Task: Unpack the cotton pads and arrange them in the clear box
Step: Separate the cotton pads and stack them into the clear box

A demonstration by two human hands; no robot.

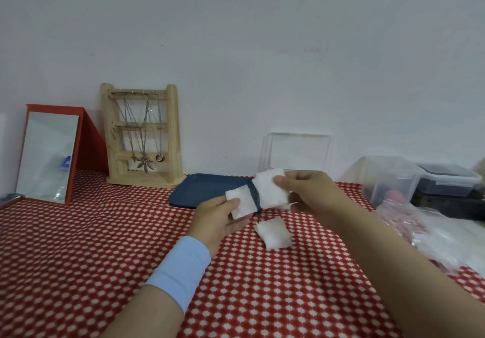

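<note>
Above the red patterned tablecloth (pixel 91 245) my left hand (pixel 217 219) pinches a small stack of white square cotton pads (pixel 240 205) between thumb and fingers. My right hand (pixel 312 193) grips a taller stack of cotton pads (pixel 269 189) just to the right of it, the two stacks almost touching. A third little pile of cotton pads (pixel 273 232) lies on the cloth below both hands. A clear box (pixel 391 177) stands at the right, and a clear lid (pixel 298 151) leans against the wall behind my hands.
A dark blue tray (pixel 207 190) lies just behind my hands. A crumpled plastic bag (pixel 425 232) sits at the right, next to a dark lidded container (pixel 448 180). At the back left stand a wooden jewellery rack (pixel 143 135) and a red-framed mirror (pixel 49 153).
</note>
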